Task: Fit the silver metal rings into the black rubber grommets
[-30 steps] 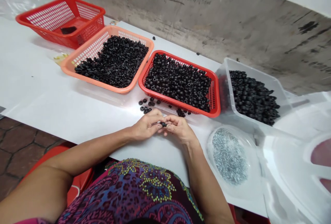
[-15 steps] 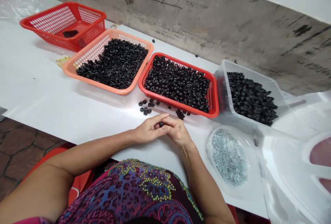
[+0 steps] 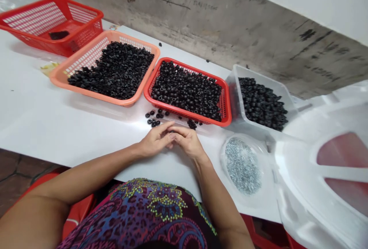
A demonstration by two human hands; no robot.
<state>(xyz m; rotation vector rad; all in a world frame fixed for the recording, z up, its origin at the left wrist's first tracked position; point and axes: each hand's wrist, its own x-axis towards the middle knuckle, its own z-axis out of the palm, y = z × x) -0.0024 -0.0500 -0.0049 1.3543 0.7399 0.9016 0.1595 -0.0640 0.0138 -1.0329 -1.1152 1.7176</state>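
Note:
My left hand (image 3: pixel 155 140) and my right hand (image 3: pixel 188 141) meet over the table, fingertips and thumbs pressed together. Between them is a small black round part (image 3: pixel 172 131), mostly covered by the fingers. Just beyond the hands lie several loose black rings (image 3: pixel 153 121) and a little cluster of dark pieces (image 3: pixel 192 124). Behind these stands a red basket (image 3: pixel 188 111) full of black, hollow, rounded parts. To its left is an orange basket (image 3: pixel 94 94) of smaller black ring-like pieces. A clear bin (image 3: pixel 236 88) of black pointed parts stands to the right.
Near my right forearm lies a round clear dish (image 3: pixel 225 164) of tiny silvery pieces. A large white plastic object (image 3: pixel 299 168) takes up the right edge. Far left stands another red basket (image 3: pixel 86 30) with one dark item inside. A concrete wall (image 3: pixel 172 15) runs behind the table.
The view has shifted slightly, so the baskets appear further left. My fingers have closed in, and the black part between my hands, plainer before, is now mostly hidden.

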